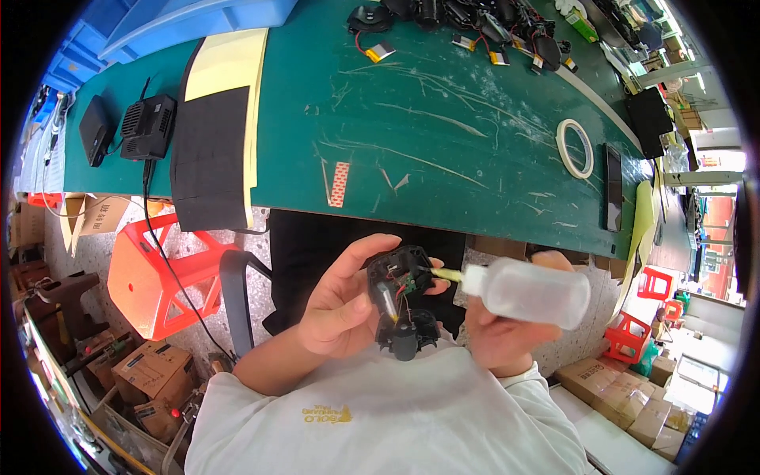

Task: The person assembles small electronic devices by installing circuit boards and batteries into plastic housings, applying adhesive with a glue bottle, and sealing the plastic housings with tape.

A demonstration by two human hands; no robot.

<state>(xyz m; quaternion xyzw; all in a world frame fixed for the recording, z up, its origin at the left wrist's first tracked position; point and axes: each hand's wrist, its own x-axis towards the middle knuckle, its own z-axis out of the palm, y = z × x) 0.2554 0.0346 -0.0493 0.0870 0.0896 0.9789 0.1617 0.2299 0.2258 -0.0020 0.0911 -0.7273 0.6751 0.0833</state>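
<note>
My left hand (340, 311) is closed around an opened black device housing (382, 273), held above my lap near the table's front edge. Inside the housing show a small green circuit board (412, 283), thin wires and a silvery battery (387, 301). A second black part (405, 334) hangs below it, seemingly joined by the wires. My right hand (507, 328) grips a translucent white squeeze bottle (537, 293), tilted on its side. Its thin yellowish nozzle (446, 274) reaches to the housing's right side; whether the tip touches the board I cannot tell.
The green table (380, 158) bears a tape roll (575, 149), a dark flat device (613, 187), black and yellow sheets (214, 150) and a black adapter (148, 127). Black parts with batteries (475, 24) lie piled at the far edge. A red stool (162, 273) and a cable stand left.
</note>
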